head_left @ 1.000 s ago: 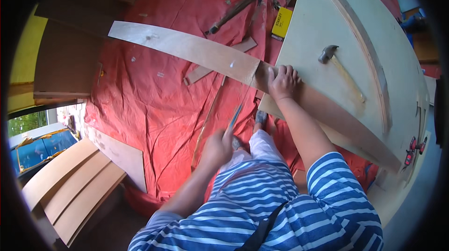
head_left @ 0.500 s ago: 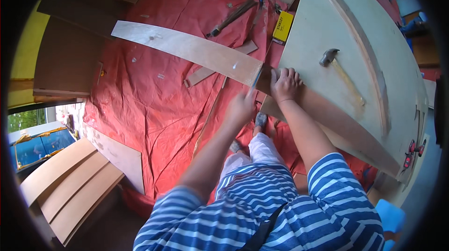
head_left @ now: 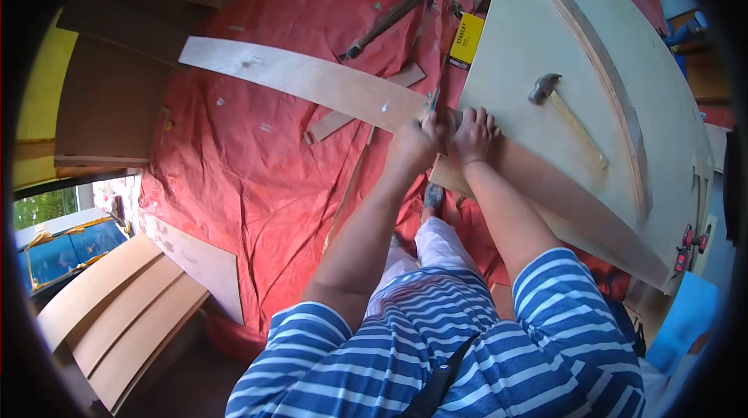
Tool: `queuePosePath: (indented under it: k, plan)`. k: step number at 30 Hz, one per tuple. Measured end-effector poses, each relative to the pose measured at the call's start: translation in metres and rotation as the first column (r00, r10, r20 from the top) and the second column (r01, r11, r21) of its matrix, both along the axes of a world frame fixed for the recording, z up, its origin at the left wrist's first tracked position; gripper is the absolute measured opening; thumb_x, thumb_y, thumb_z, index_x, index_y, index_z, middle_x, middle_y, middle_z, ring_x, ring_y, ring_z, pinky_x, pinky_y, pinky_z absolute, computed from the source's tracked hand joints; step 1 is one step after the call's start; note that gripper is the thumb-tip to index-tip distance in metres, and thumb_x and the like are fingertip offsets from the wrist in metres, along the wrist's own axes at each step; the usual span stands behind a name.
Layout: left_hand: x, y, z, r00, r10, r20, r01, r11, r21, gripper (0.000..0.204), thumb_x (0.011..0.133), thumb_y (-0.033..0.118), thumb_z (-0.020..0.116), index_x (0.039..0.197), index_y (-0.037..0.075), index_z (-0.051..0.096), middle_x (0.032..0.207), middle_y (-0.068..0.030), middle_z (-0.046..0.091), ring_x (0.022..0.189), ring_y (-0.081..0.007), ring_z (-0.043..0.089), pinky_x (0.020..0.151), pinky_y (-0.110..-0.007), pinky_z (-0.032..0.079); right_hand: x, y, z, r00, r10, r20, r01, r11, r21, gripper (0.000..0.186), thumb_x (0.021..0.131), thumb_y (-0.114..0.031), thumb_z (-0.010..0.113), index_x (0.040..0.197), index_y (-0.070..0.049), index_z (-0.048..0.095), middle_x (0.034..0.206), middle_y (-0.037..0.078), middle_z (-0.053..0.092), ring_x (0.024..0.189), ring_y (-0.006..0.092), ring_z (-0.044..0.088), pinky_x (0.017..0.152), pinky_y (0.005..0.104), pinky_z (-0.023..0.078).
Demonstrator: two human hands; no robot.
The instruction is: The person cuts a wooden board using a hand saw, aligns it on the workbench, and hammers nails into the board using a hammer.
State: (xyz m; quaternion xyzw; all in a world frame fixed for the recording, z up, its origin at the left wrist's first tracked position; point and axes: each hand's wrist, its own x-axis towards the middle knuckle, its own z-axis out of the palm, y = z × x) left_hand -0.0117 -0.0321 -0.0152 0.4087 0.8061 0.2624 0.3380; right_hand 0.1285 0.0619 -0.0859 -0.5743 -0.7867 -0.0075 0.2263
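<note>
Mid-frame, a slim, bluish-bladed hand tool [head_left: 434, 98] is clenched in the left hand [head_left: 419, 140]; a long, curved, brown wooden plank [head_left: 374, 97], spanning upper left to lower right, is touched by the right hand [head_left: 473, 136], grip unclear.

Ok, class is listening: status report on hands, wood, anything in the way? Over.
Left hand gripping bluish, narrow-bladed tool. Right hand resting on long brown wooden strip. Wooden-handled claw hammer clear of strip.
</note>
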Motion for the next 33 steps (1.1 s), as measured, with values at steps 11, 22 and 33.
queuePosePath:
  k: [11, 22, 33]
  plan:
    - [0.011, -0.038, 0.022, 0.996, 0.02, 0.082, -0.014, 0.998, -0.069, 0.058, 0.102, 0.046, 0.043, 0.097, -0.008, 0.065, 0.096, -0.0355, 0.065, 0.098, -0.0497, 0.065, 0.085, -0.054, 0.049, 0.014, 0.004, -0.004, 0.999, -0.045, 0.022, 0.046, 0.999, -0.003, 0.033, 0.09, -0.045, 0.062, 0.088, -0.012, 0.058, 0.099, 0.01, 0.058, 0.097, 0.0342, 0.055, 0.079, 0.052, 0.038]
    - [0.015, -0.118, 0.053, 0.988, 0.007, 0.152, 0.02, 0.984, -0.174, 0.055, 0.103, 0.043, 0.045, 0.098, -0.007, 0.067, 0.093, -0.0355, 0.065, 0.096, -0.049, 0.066, 0.084, -0.052, 0.05, 0.037, 0.004, -0.002, 0.99, -0.104, 0.097, 0.111, 0.992, -0.064, 0.033, 0.09, -0.046, 0.063, 0.088, -0.013, 0.058, 0.099, 0.01, 0.058, 0.097, 0.0335, 0.054, 0.079, 0.0522, 0.037]
    - [0.017, -0.174, 0.094, 0.979, 0.005, 0.202, 0.041, 0.974, -0.221, 0.048, 0.104, 0.037, 0.045, 0.095, -0.006, 0.065, 0.085, -0.0332, 0.066, 0.088, -0.0487, 0.067, 0.078, -0.052, 0.051, 0.041, 0.004, -0.008, 0.988, -0.102, 0.112, 0.106, 0.994, -0.029, 0.033, 0.089, -0.046, 0.063, 0.089, -0.014, 0.058, 0.098, 0.01, 0.059, 0.096, 0.0344, 0.055, 0.077, 0.0529, 0.038]
